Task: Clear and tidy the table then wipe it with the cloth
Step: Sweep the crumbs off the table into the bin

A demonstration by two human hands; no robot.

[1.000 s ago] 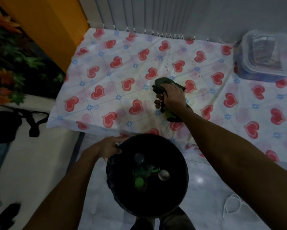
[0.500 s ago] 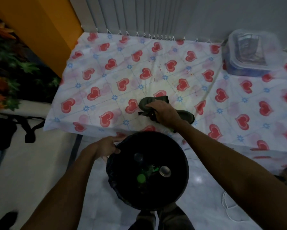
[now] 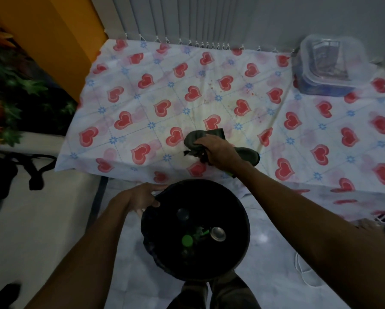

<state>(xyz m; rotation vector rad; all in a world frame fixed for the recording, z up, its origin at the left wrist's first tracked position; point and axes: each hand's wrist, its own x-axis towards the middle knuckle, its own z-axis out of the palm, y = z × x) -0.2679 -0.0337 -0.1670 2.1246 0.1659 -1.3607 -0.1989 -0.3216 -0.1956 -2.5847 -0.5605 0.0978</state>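
Nearest you: black bin (image 3: pixel 236 259), held at its rim by your left hand (image 3: pixel 136 200), fingers curled over the near-left edge and clasping it; inside, below those fingers, a green cap (image 3: pixel 187 240), a metal can end (image 3: pixel 218 234) and a dim round lid (image 3: pixel 182 214). The bin has kept its place under the table edge across the last second, so it reads as a catch for what gets swept off. Next out: your right hand (image 3: pixel 219 152), fingers clenched down on the dark green cloth (image 3: pixel 195 139), which bunches ahead of the knuckles and trails behind the wrist toward the right. A second ago this hand and cloth lay further up the tabletop with small dark bits just beside the fingertips; now both have been drawn back close to the near edge, just beyond the bin's rim, and dark scraps (image 3: pixel 192 153) show under the fingers. Judgement: crumbs are being dragged to the edge for dropping; clearing is largely done, wiping is in progress. Beyond the fingers: heart-print tablecloth (image 3: pixel 142 103), bare, with faint reddish specks (image 3: pixel 211 82) not yet wiped. Farthest, well right of the cloth hand: lidded clear container (image 3: pixel 327 63), standing on the table.
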